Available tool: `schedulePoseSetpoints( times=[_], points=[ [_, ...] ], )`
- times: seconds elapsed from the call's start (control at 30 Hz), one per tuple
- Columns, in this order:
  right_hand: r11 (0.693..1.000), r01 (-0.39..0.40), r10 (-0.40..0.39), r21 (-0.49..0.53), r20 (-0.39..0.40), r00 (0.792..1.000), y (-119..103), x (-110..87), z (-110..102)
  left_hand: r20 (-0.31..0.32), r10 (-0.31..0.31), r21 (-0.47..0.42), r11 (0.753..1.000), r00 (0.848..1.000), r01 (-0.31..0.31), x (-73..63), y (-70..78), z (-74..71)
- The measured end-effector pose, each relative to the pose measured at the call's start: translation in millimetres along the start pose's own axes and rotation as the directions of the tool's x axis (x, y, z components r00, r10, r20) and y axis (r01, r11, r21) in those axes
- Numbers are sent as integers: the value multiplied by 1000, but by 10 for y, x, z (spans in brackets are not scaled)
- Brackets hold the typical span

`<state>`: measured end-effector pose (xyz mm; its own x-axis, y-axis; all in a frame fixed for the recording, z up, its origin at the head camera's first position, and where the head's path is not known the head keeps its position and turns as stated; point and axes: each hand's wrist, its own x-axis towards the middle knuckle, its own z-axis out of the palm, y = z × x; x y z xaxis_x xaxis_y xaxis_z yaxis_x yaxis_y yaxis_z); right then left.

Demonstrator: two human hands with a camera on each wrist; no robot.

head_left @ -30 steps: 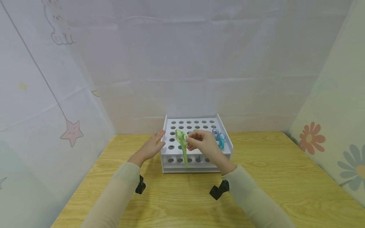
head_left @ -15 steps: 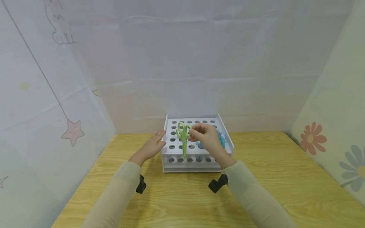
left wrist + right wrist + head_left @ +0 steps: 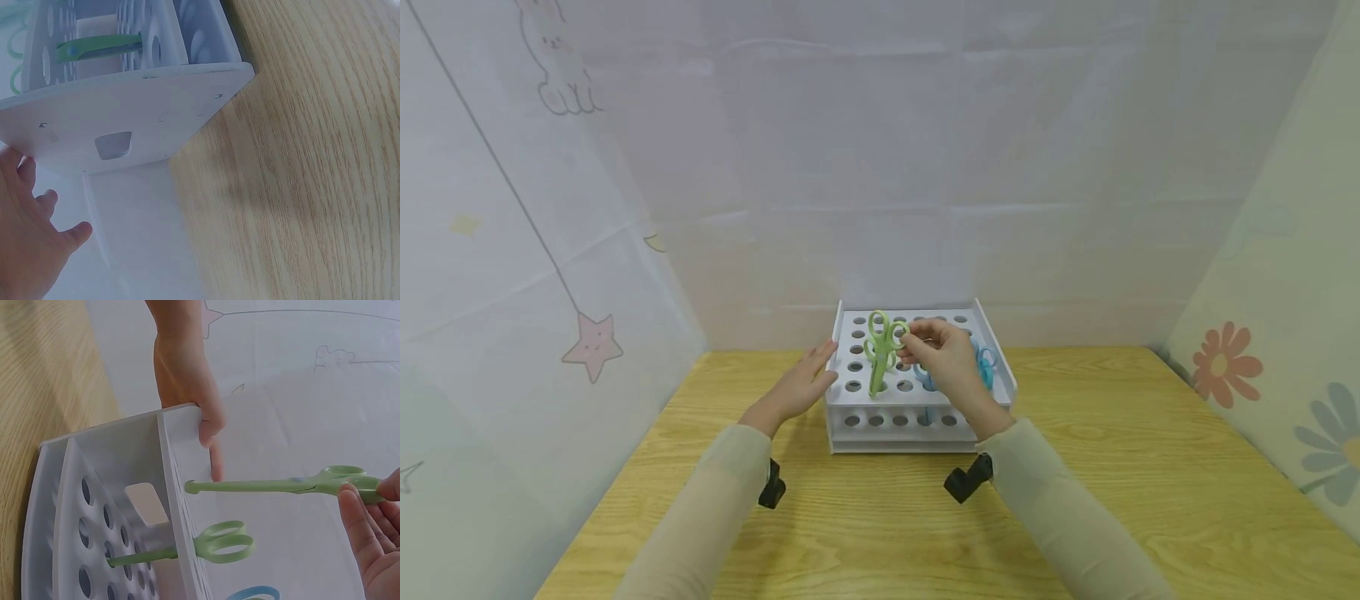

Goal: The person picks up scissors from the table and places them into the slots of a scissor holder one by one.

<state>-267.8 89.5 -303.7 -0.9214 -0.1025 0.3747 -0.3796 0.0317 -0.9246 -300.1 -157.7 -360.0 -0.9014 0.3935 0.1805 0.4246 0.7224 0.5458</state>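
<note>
My right hand [image 3: 951, 362] pinches one handle loop of a pair of light green scissors [image 3: 877, 367], held above the white holed rack [image 3: 887, 447]. The blades point down at the rack's top board; in the right wrist view the blade tip [image 3: 192, 487] is right by that board. Another pair of green scissors [image 3: 225, 540] stands in a nearby hole, its blades reaching through to the lower board. My left hand [image 3: 793, 392], fingers extended, rests against the rack's left side panel [image 3: 125, 119].
Blue scissors [image 3: 986, 371] stand in holes at the rack's right side, partly behind my right hand. The rack sits on a wood-grain table [image 3: 880, 533], close to a pale cloth backdrop [image 3: 880, 208]. Each wrist wears a black camera [image 3: 967, 478].
My right hand has lifted the green scissors a little and moved them back over the rack's top; their blades have swung from in front of the rack to over its top board. My left hand stays put.
</note>
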Motion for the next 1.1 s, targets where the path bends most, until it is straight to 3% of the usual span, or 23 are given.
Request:
schedulePoseSetpoints(
  times=[0.33, 0.57, 1.1],
  points=[
    [1000, 9, -9, 9, -20, 1000, 39, 26, 4, -1, -2, -4, 1000, 1000, 2, 1, 18, -8],
    [996, 63, -63, -57, -7, 998, 150, 22, 23, -6, 2, 11, 1000, 1000, -2, 1, -4, 10],
    [981, 17, -18, -193, -7, 1000, 377, -28, 120, 4, -8, 0, 1000, 1000, 8, -8, 22, -2]
  ],
)
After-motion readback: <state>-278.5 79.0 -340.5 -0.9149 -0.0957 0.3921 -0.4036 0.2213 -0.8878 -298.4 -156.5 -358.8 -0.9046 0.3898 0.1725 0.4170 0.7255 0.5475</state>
